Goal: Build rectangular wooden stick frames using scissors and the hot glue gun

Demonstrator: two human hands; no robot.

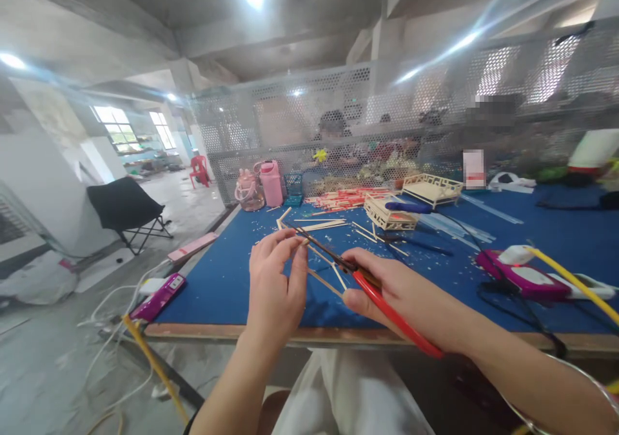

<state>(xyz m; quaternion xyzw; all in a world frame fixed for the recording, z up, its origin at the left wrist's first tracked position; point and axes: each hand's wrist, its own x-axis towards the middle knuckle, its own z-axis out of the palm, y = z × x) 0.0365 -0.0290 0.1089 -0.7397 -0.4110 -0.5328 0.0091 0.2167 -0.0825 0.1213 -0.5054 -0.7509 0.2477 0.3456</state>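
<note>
My left hand (pixel 278 277) is closed in a pinch, with thumb and fingertips on the end of a small frame of thin wooden sticks (pixel 325 282). The frame hangs in the air over the blue tabletop, between both hands. In my right hand (pixel 401 287) are red-handled scissors (pixel 394 316), their dark blades pointing left to the fingertips of my left hand. Whether the blades touch a stick cannot be made out. My right thumb lies close to the frame's near corner. Beyond my hands, loose pale wooden sticks (pixel 322 225) lie on the table.
Two small wooden trays (pixel 432 191) stand at the back, a blue-handled tool (pixel 409 207) resting on the nearer one. A purple power strip (pixel 522 280) with cables lies right, another (pixel 162 296) at the left edge. Behind a perforated screen (pixel 290 122) sits a person. A pink bottle (pixel 271 183) stands back left.
</note>
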